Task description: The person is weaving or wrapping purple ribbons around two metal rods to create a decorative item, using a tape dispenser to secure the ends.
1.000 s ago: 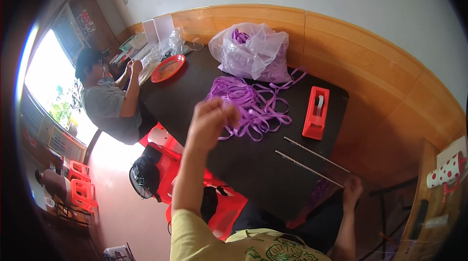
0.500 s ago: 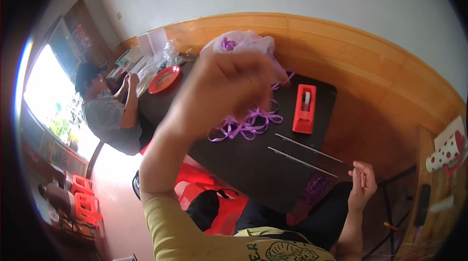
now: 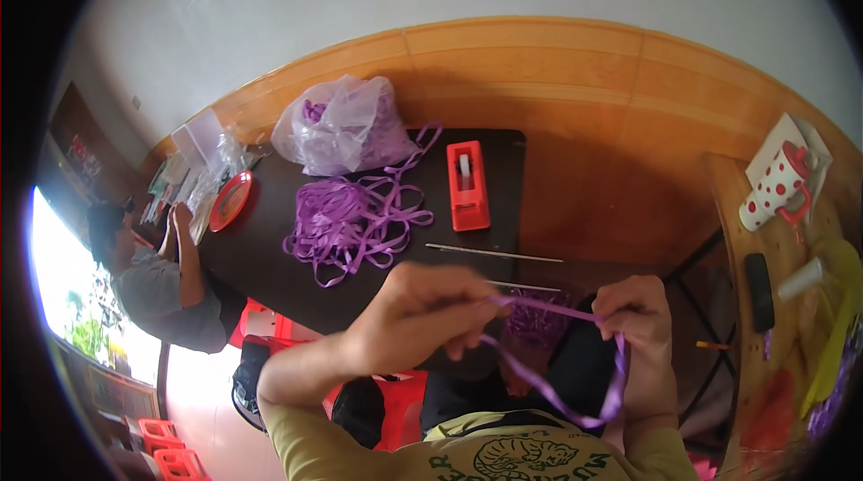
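- Nearer the wearer than the red tape dispenser (image 3: 468, 189), a purple ribbon (image 3: 550, 306) spans both hands, its upper stretch apparently held taut by their spacing; a loop hangs below.
- The left hand's (image 3: 431, 315) grip is together, fingertips pinching the ribbon.
- The right hand's (image 3: 638, 312) curled grip clamps it too.
- Left of the dispenser, a ribbon heap (image 3: 337, 220) covers some table (image 3: 262, 243).

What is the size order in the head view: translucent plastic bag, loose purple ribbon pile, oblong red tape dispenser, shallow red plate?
1. Translucent plastic bag and loose purple ribbon pile: too alike to rank
2. Oblong red tape dispenser
3. Shallow red plate
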Demonstrator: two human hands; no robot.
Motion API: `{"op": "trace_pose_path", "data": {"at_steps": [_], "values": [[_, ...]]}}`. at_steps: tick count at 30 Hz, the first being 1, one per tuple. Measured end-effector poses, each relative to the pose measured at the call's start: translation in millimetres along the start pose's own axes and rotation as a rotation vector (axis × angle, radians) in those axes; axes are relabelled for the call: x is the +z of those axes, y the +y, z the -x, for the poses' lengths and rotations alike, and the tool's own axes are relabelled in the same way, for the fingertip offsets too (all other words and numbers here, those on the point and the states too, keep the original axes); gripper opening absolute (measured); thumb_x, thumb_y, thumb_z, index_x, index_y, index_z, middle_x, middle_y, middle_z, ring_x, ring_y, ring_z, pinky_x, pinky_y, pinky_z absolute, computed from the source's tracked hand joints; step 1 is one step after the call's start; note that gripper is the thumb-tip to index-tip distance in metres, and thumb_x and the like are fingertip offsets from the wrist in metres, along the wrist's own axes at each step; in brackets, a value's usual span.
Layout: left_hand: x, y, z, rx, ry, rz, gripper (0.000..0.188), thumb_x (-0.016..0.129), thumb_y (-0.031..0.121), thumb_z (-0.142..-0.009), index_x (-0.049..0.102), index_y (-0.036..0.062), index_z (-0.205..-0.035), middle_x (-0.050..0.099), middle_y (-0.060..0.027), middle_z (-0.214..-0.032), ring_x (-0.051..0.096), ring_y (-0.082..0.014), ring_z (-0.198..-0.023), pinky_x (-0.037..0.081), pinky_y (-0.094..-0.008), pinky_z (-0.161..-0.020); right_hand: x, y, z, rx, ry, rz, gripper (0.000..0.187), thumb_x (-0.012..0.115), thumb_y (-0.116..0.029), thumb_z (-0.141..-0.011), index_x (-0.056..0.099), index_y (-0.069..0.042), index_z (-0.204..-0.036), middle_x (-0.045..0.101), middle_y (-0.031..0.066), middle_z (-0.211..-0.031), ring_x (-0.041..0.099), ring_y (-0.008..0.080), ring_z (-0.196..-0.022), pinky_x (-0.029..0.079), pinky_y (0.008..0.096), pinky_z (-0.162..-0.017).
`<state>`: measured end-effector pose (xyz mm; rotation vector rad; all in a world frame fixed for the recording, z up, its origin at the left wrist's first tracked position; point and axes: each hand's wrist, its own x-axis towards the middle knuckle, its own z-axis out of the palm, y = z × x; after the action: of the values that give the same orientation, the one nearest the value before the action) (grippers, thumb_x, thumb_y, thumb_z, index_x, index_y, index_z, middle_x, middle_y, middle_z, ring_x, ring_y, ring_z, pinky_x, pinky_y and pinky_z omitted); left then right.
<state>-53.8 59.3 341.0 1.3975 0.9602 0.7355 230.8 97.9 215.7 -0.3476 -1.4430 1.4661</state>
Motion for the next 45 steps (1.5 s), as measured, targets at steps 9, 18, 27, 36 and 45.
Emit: {"op": "trace_pose_path", "data": {"at_steps": [9,18,27,36,45], "values": [[51,-124,26,-0.152,0.026,0.459,0.014,0.055,0.001,-0.091,0.066,-0.0068,-0.095,0.062,-0.0088,-0.069,0.057,-0.0116,-0.058,0.047,-0.0229,-0.054,-58,59,15,0.086,0.047,0.733,0.005,0.065,0.002,-0.077,0.064,-0.001,-0.08,0.061,0.0077,-0.075,0.059,0.0184,-0.067,0.045,0.028,-0.059],[83,-183,17,-0.117,-0.074,0.432,0.012,0.059,0.004,-0.09,0.068,-0.0032,-0.094,0.064,-0.0068,-0.085,0.06,-0.0115,-0.077,0.049,-0.0248,-0.071,-94,76,48,0.269,0.294,0.187,0.003,0.056,0.002,-0.085,0.058,0.0,-0.085,0.061,0.0049,-0.078,0.06,0.011,-0.073,0.047,0.0237,-0.064],[130,-237,-56,0.399,0.243,-0.299,0.049,0.068,0.009,-0.081,0.048,-0.0071,-0.123,0.049,-0.0223,-0.122,0.049,-0.0366,-0.112,0.04,-0.0382,-0.095,-64,47,26,0.232,-0.285,0.834,0.01,0.066,0.0,-0.077,0.065,-0.001,-0.087,0.062,0.0095,-0.077,0.062,0.0251,-0.07,0.048,0.0323,-0.061],[126,-239,-104,-0.05,0.126,0.316,0.015,0.058,0.008,-0.092,0.065,0.0005,-0.102,0.064,-0.0016,-0.078,0.056,-0.0055,-0.074,0.045,-0.0185,-0.068,-66,54,16,0.365,-0.373,0.893,0.022,0.069,-0.001,-0.071,0.062,-0.004,-0.092,0.065,0.0085,-0.082,0.064,0.0251,-0.072,0.049,0.0334,-0.063],[115,-259,-103,-0.112,0.033,0.657,0.024,0.059,0.008,-0.091,0.059,-0.0024,-0.113,0.066,-0.0098,-0.087,0.061,-0.0152,-0.083,0.048,-0.0277,-0.078,-81,57,-1,0.421,-0.36,0.503,0.006,0.067,-0.001,-0.079,0.065,0.0,-0.085,0.062,0.006,-0.074,0.058,0.012,-0.066,0.043,0.0251,-0.06]]}}
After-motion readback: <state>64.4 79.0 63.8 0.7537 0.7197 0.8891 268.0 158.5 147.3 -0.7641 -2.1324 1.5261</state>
